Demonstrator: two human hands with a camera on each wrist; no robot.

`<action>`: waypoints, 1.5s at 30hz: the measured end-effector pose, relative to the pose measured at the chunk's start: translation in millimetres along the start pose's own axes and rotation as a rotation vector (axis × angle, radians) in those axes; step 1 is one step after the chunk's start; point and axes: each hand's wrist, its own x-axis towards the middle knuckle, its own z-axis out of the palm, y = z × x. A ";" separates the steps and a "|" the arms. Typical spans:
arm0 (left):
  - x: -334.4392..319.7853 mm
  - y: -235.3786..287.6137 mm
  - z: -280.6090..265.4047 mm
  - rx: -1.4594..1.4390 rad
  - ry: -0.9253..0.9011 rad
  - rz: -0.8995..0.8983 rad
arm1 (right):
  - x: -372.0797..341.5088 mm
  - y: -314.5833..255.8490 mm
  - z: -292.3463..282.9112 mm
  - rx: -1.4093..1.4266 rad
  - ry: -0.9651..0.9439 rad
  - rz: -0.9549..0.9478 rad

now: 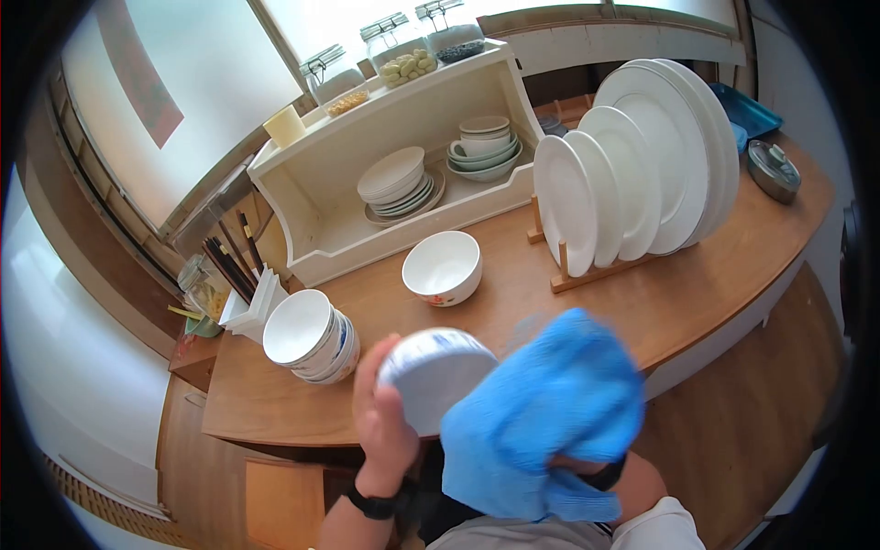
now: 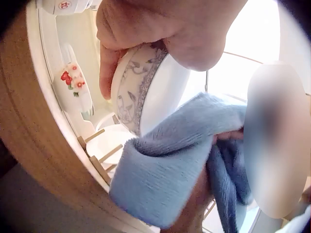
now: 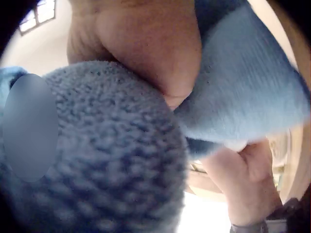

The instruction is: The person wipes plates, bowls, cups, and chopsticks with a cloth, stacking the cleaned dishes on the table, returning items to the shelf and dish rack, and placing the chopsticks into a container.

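My left hand point(image 1: 385, 435) grips a white bowl point(image 1: 438, 380) by its side, tilted up near the table's front edge. The left wrist view shows grey floral patterning round the outside of this bowl point(image 2: 138, 90), with fingers on the outer wall and the thumb side at the rim. A blue cloth point(image 1: 550, 403) hangs in my right hand point(image 3: 141, 43), bunched under the fingers and covering most of that hand in the head view. One fold of the cloth point(image 2: 165, 160) overlaps the lower rim of the bowl in the left wrist view.
A flower-printed bowl point(image 1: 442, 268) stands mid-table, with a bowl stack point(image 1: 301, 328) at left. Behind are a chopstick holder point(image 1: 257, 307), a white shelf point(image 1: 312, 211) of dishes and several glass jars point(image 1: 403, 64). White plates point(image 1: 632, 174) stand in a wooden rack point(image 1: 596, 273) at right, near a lidded pot point(image 1: 775, 170).
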 end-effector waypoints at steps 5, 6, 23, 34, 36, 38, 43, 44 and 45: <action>70.6 4.1 8.1 -0.288 0.194 -0.214 | -22.9 6.2 -25.1 0.037 0.530 0.201; 83.1 4.5 10.2 -0.289 0.198 -0.208 | -14.7 7.3 -27.4 -0.049 0.567 0.298; 168.6 -73.8 31.2 -0.051 0.214 -0.604 | 3.7 28.4 -35.1 -0.082 0.423 -0.218; 161.6 -72.3 38.0 -0.035 0.136 -0.634 | 2.6 33.9 -29.7 0.053 0.426 -0.114; 160.4 -67.0 42.6 -0.087 0.150 -0.598 | 1.5 37.5 -32.5 -0.063 0.411 -0.170; 160.5 -62.9 46.5 -0.185 0.196 -0.593 | -1.5 39.6 -36.5 -0.177 0.393 -0.228; 165.9 -79.7 35.8 -0.180 0.098 -0.613 | -2.5 39.2 -34.9 -0.256 0.402 -0.196; 166.6 -84.4 34.5 -0.154 0.084 -0.598 | -2.7 40.9 -35.8 -0.255 0.396 -0.196; 166.8 -84.7 34.0 -0.156 0.090 -0.598 | -3.8 44.3 -38.4 -0.284 0.360 -0.198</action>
